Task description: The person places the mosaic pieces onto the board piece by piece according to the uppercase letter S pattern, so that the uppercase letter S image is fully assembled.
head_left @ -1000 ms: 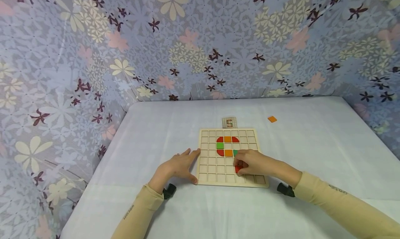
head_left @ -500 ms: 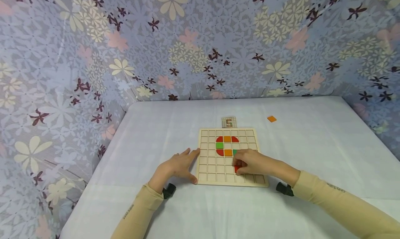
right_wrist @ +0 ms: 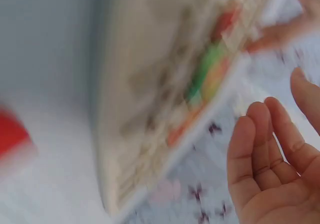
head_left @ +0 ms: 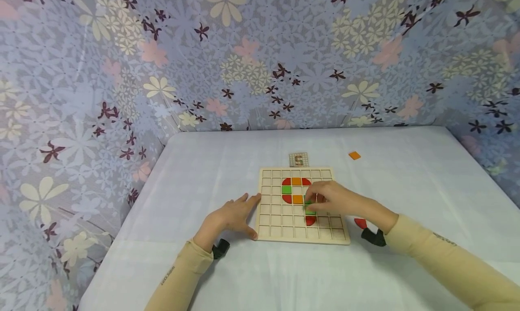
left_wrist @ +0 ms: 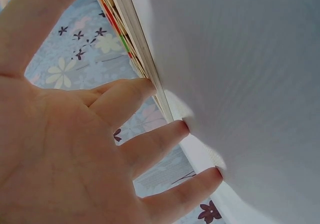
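A wooden grid board (head_left: 280, 232) lies on the table with red, orange and green tiles in its cells. My left hand (head_left: 234, 215) rests spread at the board's left edge; in the left wrist view its fingertips touch the table by the board's side. My right hand (head_left: 331, 198) hovers over the board with loosely bent fingers and nothing visible between them. Just below it show a green tile (head_left: 310, 209) and a rounded red tile (head_left: 310, 220). The right wrist view, partly blurred, shows the right hand's fingers (right_wrist: 242, 154) apart from the board.
Behind the board lies a small pattern card (head_left: 299, 160) with an S shape. An orange tile (head_left: 355, 155) lies at the back right. Another red tile (head_left: 360, 223) sits right of the board, beside my right wrist. A patterned wall (head_left: 260, 67) stands behind the table.
My right hand has let go of the red tile and lifted up the board. The green tile above it now shows, and so does the red tile beside my right wrist. The left hand stays put.
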Motion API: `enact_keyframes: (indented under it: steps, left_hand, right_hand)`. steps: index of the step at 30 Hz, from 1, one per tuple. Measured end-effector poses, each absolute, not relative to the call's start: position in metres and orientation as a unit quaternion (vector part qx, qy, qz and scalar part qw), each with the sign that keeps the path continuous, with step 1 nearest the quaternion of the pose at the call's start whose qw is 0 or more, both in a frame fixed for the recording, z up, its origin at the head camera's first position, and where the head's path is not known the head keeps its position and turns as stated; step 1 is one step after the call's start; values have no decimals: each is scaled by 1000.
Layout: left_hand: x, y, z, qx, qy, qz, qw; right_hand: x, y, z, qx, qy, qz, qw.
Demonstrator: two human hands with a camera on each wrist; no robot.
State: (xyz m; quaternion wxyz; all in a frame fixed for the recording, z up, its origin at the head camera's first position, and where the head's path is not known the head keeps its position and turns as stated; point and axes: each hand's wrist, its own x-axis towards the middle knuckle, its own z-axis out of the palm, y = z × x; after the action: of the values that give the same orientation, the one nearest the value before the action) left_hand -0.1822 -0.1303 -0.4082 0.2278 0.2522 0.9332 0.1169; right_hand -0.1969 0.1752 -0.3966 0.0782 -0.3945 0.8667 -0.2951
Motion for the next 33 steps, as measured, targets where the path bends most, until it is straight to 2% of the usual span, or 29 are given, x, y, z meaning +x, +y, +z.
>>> enact_keyframes:
  steps: [7,14,20,33]
  left_hand:
    - [-184,-131,-408,252,933,117,229]
    - [-185,-131,-410,252,934,114,227]
    - [-184,-131,-411,249,934,115,230]
    - [-183,-132,-413,253,934,113,224]
  right_hand:
    - [-230,205,-361,-313,888,-338,17]
    - [-262,241,-348,-191,895,-400,44]
    - [-284,272,-355,-101,891,-440,47]
    - [-312,310,-393,-19,853,-516,78]
